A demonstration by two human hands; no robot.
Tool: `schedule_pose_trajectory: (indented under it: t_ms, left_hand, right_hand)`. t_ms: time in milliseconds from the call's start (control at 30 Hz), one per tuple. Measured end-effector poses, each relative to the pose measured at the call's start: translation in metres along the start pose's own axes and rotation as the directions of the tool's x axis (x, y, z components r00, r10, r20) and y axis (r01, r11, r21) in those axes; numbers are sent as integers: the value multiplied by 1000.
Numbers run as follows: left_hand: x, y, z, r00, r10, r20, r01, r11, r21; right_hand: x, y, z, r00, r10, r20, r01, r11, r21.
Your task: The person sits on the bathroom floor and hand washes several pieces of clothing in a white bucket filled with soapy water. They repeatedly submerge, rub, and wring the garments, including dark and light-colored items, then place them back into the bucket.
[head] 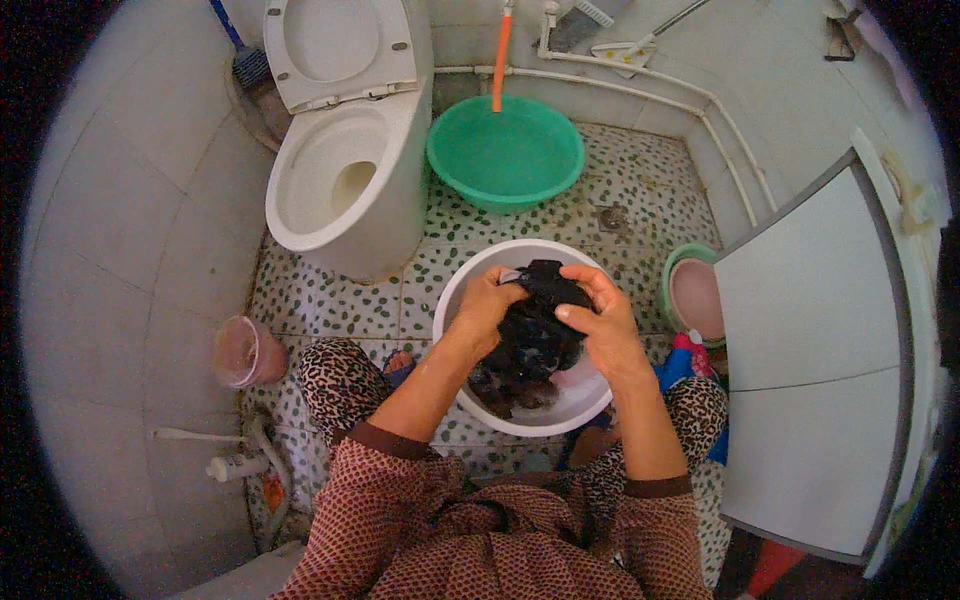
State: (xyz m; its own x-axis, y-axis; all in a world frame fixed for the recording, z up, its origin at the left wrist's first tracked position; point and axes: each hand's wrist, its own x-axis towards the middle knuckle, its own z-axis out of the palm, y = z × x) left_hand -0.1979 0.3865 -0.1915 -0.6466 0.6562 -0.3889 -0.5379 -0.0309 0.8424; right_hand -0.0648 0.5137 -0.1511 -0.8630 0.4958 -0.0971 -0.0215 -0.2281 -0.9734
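Between my hands is a dark, wet-looking garment (536,330), bunched up over a white plastic basin (450,289). My left hand (489,300) grips its upper left part, where a small pale patch shows by the fingers. On the other side my right hand (604,319) pinches the cloth between thumb and fingers. The lower folds hang into the basin, where some water and a pinkish patch show at the right. Which part of the garment is held cannot be made out.
A toilet (337,180) with raised lid stands front left, beside a green basin (506,154) under an orange hose (501,64). A floor drain (613,218) lies behind the white basin. Left is a pink bucket (251,352); right, stacked basins (694,292) and a white door (814,352).
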Motion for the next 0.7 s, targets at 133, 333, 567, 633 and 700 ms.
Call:
schedule_pose_trajectory:
  t_ms: [133,333,567,633,700]
  left_hand:
    - [-6,11,-1,985,-62,163,119,924,-364]
    - [-25,20,7,929,-6,369,131,940,-315]
    - [-17,3,14,948,315,36,-246,662,708]
    - [-12,-3,14,957,281,64,-238,642,729]
    - [-8,-6,12,966,255,47,-208,653,728]
  right_hand:
    - [6,13,1,987,-144,-77,76,821,-567]
    - [20,28,-10,978,-154,-142,-20,605,-796]
    - [16,22,-10,967,141,-213,-96,974,205]
    - [12,19,-6,972,175,-157,-114,935,335]
    - [9,16,-3,974,205,-93,-159,919,359]
